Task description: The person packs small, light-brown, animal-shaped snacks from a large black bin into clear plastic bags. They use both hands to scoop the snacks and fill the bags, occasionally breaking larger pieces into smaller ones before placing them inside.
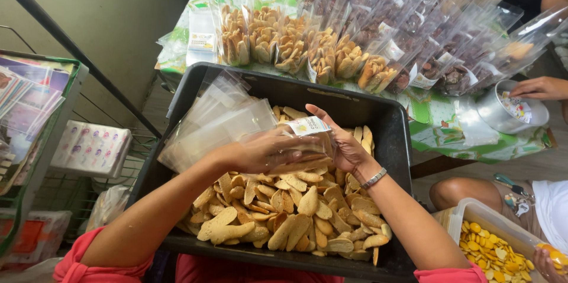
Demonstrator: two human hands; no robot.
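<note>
A black plastic tub (390,123) holds a heap of oval toasted biscuit slices (296,212). Over the heap both hands meet on a small clear bag with a white label (309,126). My left hand (260,150) reaches across and covers the bag's lower part, fingers blurred. My right hand (343,144), with a silver wrist bracelet, grips the bag's far side next to the label. A stack of empty clear bags (216,120) leans in the tub's back left corner.
Rows of filled clear bags (319,52) of biscuits and dark snacks lie on a green patterned tablecloth (438,123) behind the tub. Another person's hand (541,88) rests on a metal tin at right. A clear box of yellow chips (491,253) sits bottom right. A wire rack (35,141) stands at left.
</note>
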